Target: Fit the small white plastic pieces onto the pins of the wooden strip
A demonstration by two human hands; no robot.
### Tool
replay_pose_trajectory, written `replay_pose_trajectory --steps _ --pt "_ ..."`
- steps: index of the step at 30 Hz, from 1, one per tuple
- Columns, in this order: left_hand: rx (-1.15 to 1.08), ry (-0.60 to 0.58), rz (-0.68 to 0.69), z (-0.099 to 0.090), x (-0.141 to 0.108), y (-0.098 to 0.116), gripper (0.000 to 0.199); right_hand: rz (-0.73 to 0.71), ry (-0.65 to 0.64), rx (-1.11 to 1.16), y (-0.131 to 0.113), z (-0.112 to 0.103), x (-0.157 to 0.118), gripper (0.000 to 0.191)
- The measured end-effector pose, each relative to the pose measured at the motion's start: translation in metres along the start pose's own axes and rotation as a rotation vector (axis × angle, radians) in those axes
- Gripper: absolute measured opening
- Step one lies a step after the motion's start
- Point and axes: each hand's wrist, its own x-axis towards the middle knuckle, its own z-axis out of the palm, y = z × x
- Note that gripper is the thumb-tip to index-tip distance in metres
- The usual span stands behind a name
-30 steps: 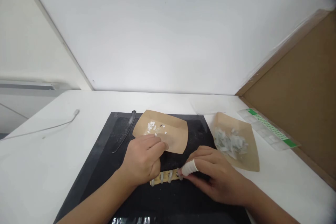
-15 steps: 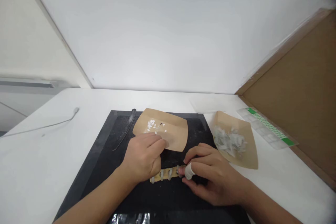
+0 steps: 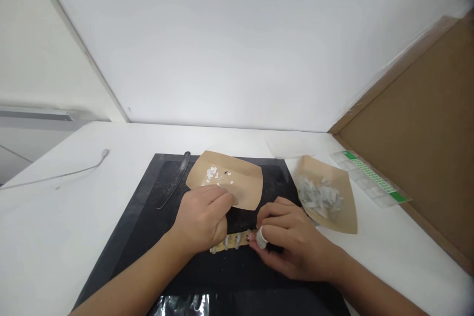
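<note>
On a black mat lies a narrow tan strip with several translucent whitish pieces across it. My right hand, a white cover on one finger, pinches at the strip's right end; a small shiny bit shows by the fingertips. Curled closed, my left hand is above the strip's left part, its fingertips over the lower edge of a brown paper sheet. What it holds, if anything, is hidden. Small white flakes are scattered on that sheet.
A dark curved tool rests on the mat's upper left. To the right, another brown paper carries a pile of whitish translucent pieces. Beyond it is a clear case with green labels. A cable lies at the left.
My right hand's fingers have drawn slightly closer together at the strip's right end. My left hand stays nearly in place. The whole view has shifted a little.
</note>
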Motion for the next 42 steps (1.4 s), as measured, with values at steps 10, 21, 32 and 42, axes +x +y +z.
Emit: replay_pose_trajectory --steps 10,21,32,42 --pt "0.012 0.004 0.002 0.0011 -0.0006 -0.0017 0.032 0.037 0.012 0.038 -0.0004 0.0027 0.0005 0.026" --pt "0.008 0.012 0.009 -0.0010 0.0004 -0.0006 0.031 0.063 0.089 0.274 0.0073 0.0083 -0.0053 0.020" --pt "0.026 0.012 0.017 -0.0014 0.0021 0.0004 0.031 0.012 0.124 0.256 0.0092 0.0058 -0.0039 0.020" --pt "0.025 0.009 0.016 -0.0004 0.0022 -0.0012 0.030 -0.027 0.067 0.199 0.0028 0.0016 0.0005 0.012"
